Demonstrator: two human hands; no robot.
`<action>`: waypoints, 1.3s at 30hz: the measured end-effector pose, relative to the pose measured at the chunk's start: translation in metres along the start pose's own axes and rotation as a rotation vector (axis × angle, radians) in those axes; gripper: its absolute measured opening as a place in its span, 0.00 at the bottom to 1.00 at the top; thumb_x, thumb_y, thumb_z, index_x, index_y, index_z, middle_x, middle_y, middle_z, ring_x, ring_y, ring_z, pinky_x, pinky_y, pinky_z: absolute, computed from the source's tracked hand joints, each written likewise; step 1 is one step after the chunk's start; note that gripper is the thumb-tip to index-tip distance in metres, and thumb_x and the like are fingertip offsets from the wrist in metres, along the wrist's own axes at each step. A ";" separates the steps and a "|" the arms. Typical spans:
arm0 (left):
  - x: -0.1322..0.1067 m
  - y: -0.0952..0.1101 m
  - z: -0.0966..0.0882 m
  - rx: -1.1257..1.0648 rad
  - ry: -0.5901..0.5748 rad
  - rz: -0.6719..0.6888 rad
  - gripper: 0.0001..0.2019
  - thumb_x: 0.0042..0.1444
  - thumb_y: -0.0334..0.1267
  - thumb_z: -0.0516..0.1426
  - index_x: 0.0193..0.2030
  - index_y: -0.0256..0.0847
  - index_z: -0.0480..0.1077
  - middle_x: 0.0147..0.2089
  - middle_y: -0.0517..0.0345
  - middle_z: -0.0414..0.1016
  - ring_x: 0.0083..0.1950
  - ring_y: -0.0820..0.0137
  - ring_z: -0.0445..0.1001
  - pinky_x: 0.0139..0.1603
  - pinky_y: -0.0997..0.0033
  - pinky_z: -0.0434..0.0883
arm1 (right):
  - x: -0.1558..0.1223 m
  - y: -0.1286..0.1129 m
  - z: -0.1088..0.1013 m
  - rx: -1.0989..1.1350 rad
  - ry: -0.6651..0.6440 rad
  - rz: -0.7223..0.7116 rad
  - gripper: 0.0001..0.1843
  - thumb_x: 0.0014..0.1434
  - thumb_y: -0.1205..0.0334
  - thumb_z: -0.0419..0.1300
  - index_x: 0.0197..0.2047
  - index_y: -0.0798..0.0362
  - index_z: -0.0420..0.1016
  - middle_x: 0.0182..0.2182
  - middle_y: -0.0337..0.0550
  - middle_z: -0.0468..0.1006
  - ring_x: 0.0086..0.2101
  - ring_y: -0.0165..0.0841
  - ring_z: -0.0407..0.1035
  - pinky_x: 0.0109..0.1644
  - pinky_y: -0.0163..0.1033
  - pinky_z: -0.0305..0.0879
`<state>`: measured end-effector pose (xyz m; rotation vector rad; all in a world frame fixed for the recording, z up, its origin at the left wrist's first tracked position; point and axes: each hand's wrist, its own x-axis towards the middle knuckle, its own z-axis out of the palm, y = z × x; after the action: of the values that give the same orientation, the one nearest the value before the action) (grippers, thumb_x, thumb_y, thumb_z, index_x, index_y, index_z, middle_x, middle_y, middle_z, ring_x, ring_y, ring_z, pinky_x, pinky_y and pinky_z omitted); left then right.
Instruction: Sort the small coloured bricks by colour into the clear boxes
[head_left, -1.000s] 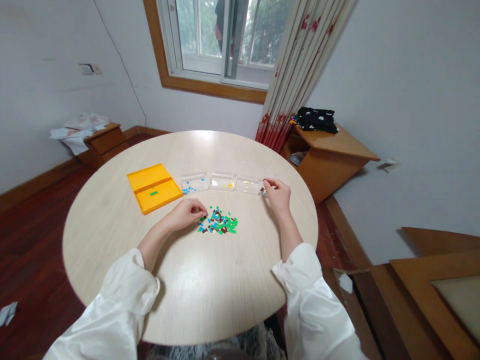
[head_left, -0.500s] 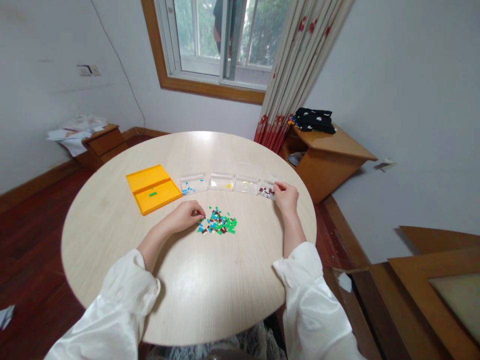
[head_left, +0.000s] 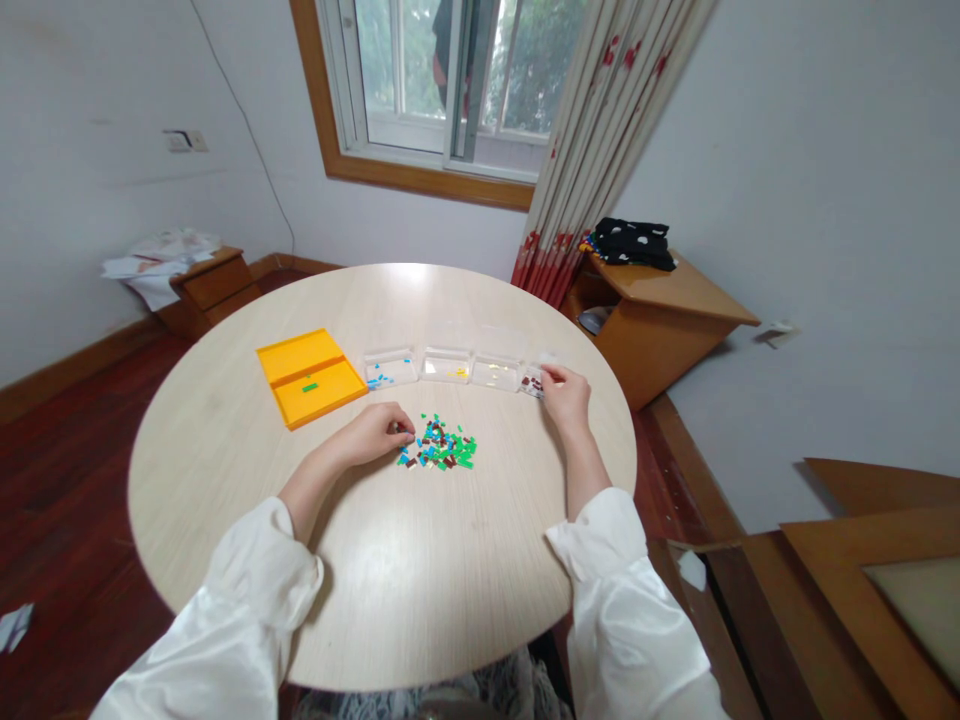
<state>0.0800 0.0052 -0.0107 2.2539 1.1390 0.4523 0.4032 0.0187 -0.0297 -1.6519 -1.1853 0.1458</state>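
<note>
A small pile of green, blue, brown and yellow plastic pieces lies in the middle of the round wooden table. My left hand rests at the pile's left edge, fingers curled and pinched on something I cannot make out. My right hand is at the rightmost clear box, which holds brown pieces; its fingers are curled at the box's edge. To the left stand three more clear boxes: one with blue pieces, one with yellow pieces and one more. An open orange case holds one green piece.
A wooden cabinet with dark folded cloth stands right of the table beside a curtain. A low wooden stand with papers is at the far left. A window is behind. Wooden boards lie on the floor at the right.
My right hand drew back slightly from over the rightmost clear box to its right edge, uncovering the brown pieces inside. My left hand has stayed at the pile.
</note>
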 end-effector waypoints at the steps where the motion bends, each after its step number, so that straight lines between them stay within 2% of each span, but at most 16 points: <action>1: 0.000 -0.001 0.001 0.000 0.009 0.004 0.08 0.48 0.36 0.56 0.31 0.38 0.76 0.30 0.55 0.74 0.29 0.72 0.69 0.33 0.73 0.66 | -0.001 -0.002 0.002 0.009 -0.007 -0.010 0.16 0.48 0.61 0.55 0.36 0.59 0.80 0.32 0.51 0.81 0.31 0.36 0.73 0.40 0.42 0.68; 8: 0.003 -0.001 0.007 0.010 0.033 0.035 0.07 0.45 0.29 0.54 0.28 0.38 0.74 0.29 0.57 0.71 0.29 0.72 0.68 0.34 0.73 0.66 | -0.018 -0.024 0.020 0.032 -0.134 -0.159 0.14 0.50 0.63 0.54 0.35 0.56 0.80 0.34 0.49 0.81 0.33 0.36 0.73 0.42 0.42 0.67; 14: 0.003 0.002 0.008 -0.023 0.050 0.059 0.06 0.47 0.31 0.54 0.29 0.38 0.73 0.31 0.55 0.72 0.32 0.71 0.69 0.37 0.71 0.66 | -0.042 -0.049 0.035 0.073 -0.245 -0.313 0.12 0.53 0.66 0.54 0.34 0.56 0.79 0.33 0.48 0.80 0.34 0.36 0.72 0.44 0.42 0.66; 22: 0.004 0.006 0.008 -0.127 0.183 -0.056 0.08 0.51 0.35 0.53 0.32 0.36 0.72 0.26 0.58 0.73 0.26 0.73 0.66 0.30 0.73 0.63 | -0.072 -0.076 0.047 0.151 -0.483 -0.450 0.08 0.55 0.67 0.57 0.33 0.52 0.78 0.31 0.43 0.79 0.34 0.33 0.70 0.43 0.41 0.65; 27: 0.005 0.012 0.009 -0.208 0.272 -0.025 0.08 0.50 0.36 0.53 0.31 0.36 0.72 0.27 0.58 0.73 0.27 0.74 0.67 0.30 0.74 0.64 | -0.082 -0.083 0.050 0.205 -0.544 -0.510 0.06 0.54 0.68 0.60 0.35 0.52 0.78 0.31 0.42 0.79 0.35 0.33 0.70 0.43 0.40 0.63; 33: 0.007 0.015 0.011 -0.376 0.250 -0.029 0.07 0.48 0.35 0.54 0.31 0.36 0.71 0.29 0.56 0.76 0.31 0.71 0.72 0.33 0.71 0.68 | -0.084 -0.084 0.052 0.210 -0.586 -0.541 0.05 0.51 0.66 0.64 0.35 0.50 0.77 0.30 0.40 0.78 0.34 0.32 0.69 0.42 0.39 0.62; 39: 0.007 0.014 0.014 -0.517 0.228 -0.014 0.07 0.47 0.38 0.57 0.32 0.37 0.66 0.30 0.56 0.76 0.33 0.69 0.75 0.34 0.70 0.70 | -0.085 -0.086 0.051 0.190 -0.620 -0.565 0.04 0.51 0.66 0.65 0.33 0.51 0.77 0.30 0.40 0.79 0.34 0.32 0.69 0.41 0.39 0.61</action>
<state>0.1004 -0.0002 -0.0123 1.7733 1.0017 0.9033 0.2762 -0.0142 -0.0216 -1.0715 -1.9942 0.4156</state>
